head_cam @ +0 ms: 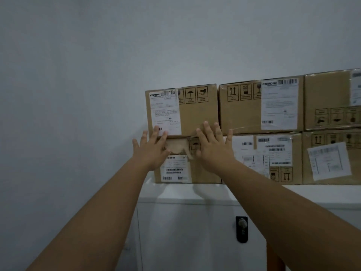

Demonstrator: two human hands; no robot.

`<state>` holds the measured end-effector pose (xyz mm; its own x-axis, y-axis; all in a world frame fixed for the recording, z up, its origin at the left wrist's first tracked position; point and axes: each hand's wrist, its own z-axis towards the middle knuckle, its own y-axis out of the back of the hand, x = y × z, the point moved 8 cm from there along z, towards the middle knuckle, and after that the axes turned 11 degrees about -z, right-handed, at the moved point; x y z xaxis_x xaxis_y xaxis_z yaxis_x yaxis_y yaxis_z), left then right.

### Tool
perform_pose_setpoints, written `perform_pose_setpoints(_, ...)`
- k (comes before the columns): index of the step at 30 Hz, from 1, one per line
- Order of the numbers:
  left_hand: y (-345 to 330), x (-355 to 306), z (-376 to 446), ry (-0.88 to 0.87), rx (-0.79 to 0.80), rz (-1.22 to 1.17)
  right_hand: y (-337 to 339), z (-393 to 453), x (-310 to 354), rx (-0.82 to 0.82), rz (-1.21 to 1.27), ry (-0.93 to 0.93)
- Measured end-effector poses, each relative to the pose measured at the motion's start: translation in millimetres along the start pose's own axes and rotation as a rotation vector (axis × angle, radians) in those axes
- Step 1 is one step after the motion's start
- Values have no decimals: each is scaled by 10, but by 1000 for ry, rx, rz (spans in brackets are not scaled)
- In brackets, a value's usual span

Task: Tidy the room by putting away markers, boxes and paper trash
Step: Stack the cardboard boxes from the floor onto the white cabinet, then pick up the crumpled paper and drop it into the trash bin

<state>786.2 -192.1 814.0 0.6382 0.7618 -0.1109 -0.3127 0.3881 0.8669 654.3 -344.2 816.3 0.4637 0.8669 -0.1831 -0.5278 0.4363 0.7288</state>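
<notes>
A bare grey wall [97, 65] fills most of the view, and against it stands a white cabinet [195, 222] whose flat top carries a stack of cardboard boxes, two rows high and packed side to side — a sensible spot, out of the way and backed by the wall so nothing can slide off behind. The task's thing at this moment is the upper left box [197, 112], sitting squarely on the lower left box [203, 171] at the left end of the stack, its right side touching the neighbouring upper box [242, 108]. Both arms reach up to it: the left hand [151, 151] is spread flat with fingers splayed, fingertips over the bottom edge of the box's shipping label [164, 112], and the right hand [213, 148] is likewise spread, palm toward the front of the boxes near the seam between the two rows. Neither hand grips anything; it reads as pressing the box back flush with the rest, though whether the palms truly touch the cardboard cannot be told. The hands hide part of a torn patch [178, 146] on the lower box. The stack runs off the right edge, so its full length is unknown, the label print is too blurred to read, and a dark lock [242, 228] on the cabinet door is dim. No markers or paper trash show here.
</notes>
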Motion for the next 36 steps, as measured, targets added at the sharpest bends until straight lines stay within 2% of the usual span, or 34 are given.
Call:
perform_pose_setpoints(5, -4, -73, 136, 10, 42, -21, -203, 102, -173, 114, 43, 22)
perform_pose_setpoints(7, 74, -51, 52, 13, -10, -59, -171, 39, -204, 116, 115, 30)
perform_pose_setpoints(9, 0, -31, -166, 2, -12, -120, -114, -189, -233, 41, 185, 18)
perform_pose_setpoints(12, -396, -66, -783, -42, -2, -296, -173, -920, -280, -72, 269, 13)
perform_pose_setpoints(14, -731, -42, -1321, -16, -39, -443, -314, -1527, -335, -91, 339, -3)
perform_pose_setpoints(17, -1425, 6, -2312, 172, -55, -670, -677, -2510, -502, -19, 439, -95)
perform_pose_setpoints(21, -2157, -7, -3541, 391, -104, -815, -1267, -3910, -749, 163, 523, -364)
perform_pose_setpoints(22, -2370, -35, -3771, 463, -54, -840, -1397, -4251, -783, 207, 535, -439)
perform_pose_setpoints(24, -2837, -196, -4238, 551, 156, -834, -1620, -4911, -821, 300, 558, -583)
perform_pose_setpoints(28, -3610, -677, -5211, 489, 631, -773, -1981, -6090, -878, 515, 588, -843)
perform_pose_setpoints(32, -4178, -836, -6271, 545, 1119, -583, -2414, -7249, -607, 947, 763, -982)
perform_pose_setpoints(34, -4380, -939, -6707, 482, 1323, -526, -2573, -7846, -471, 1128, 857, -1060)
perform_pose_setpoints(36, -4565, -1058, -7019, 378, 1443, -488, -2678, -8361, -432, 1279, 785, -1017)
